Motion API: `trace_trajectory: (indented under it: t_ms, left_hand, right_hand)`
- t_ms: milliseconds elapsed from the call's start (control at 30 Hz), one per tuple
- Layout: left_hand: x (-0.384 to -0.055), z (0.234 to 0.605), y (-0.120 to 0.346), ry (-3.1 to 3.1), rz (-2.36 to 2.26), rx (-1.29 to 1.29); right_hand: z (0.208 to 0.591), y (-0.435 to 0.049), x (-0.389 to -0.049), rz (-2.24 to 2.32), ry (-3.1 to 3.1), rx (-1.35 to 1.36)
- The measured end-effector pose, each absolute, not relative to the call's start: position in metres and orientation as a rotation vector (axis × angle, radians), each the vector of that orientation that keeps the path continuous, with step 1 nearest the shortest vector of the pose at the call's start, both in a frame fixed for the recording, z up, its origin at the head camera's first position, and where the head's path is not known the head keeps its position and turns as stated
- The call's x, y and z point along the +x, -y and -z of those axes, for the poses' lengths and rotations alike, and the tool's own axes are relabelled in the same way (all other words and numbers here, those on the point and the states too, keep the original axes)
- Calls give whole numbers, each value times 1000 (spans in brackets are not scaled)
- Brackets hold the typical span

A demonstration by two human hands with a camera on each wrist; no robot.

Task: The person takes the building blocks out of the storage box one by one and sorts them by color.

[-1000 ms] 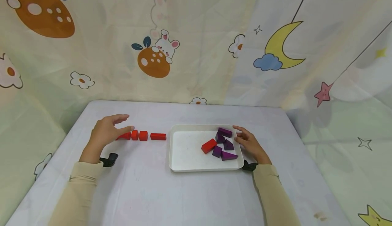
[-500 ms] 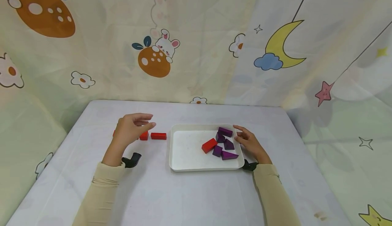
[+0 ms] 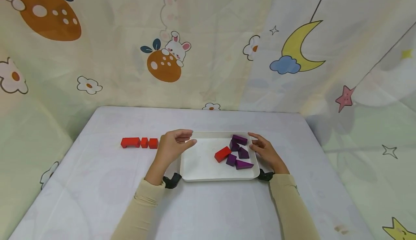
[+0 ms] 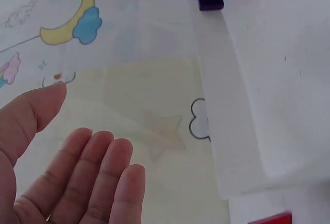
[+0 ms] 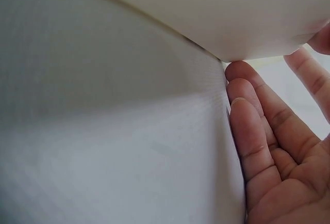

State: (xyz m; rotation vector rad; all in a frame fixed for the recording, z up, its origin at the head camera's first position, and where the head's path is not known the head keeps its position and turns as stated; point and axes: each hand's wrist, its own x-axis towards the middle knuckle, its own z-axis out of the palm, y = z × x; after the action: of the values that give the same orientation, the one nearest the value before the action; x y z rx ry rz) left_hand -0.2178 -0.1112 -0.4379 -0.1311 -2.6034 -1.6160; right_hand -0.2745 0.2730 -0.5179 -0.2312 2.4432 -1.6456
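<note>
My left hand (image 3: pixel 172 146) hovers at the left end of a white tray (image 3: pixel 198 178), its fingers relaxed, thumb apart, nothing in it. In the left wrist view, its fingertips sit left of the tray's wall. At the tray's right end, my right hand (image 3: pixel 268 153) rests its fingertips on the outer wall; the right wrist view has the fingers stretched against the tray's side (image 5: pixel 247 22). Inside the tray lie a red rectangular block (image 3: pixel 222 154) and several purple blocks (image 3: pixel 243 153). Another red block (image 4: pixel 273 219) shows beside the tray, hidden by my left hand in the head view.
Left of the left hand, a red bridge-shaped block (image 3: pixel 130 142), a narrow red block (image 3: pixel 144 142) and a red cube (image 3: pixel 153 143) stand in a row on the white table (image 3: pixel 208 211). A printed cloth (image 3: pixel 211 70) hangs behind the table.
My left hand has moved right, from over the red row to the tray's left end, uncovering the bridge-shaped block and covering the rightmost red block. My right hand stays at the tray.
</note>
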Motion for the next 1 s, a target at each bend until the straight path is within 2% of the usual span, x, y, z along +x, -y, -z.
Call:
trace_trajectory:
  t_ms: [600,1000]
  left_hand:
    - [-214,480,47,2525,1766,-220]
    - [-216,493,17,2677,1639,-154]
  right_hand:
    - [518,-274,-275,1649,-2450,-249]
    - [519,-273,-276,1657,-2436,-255]
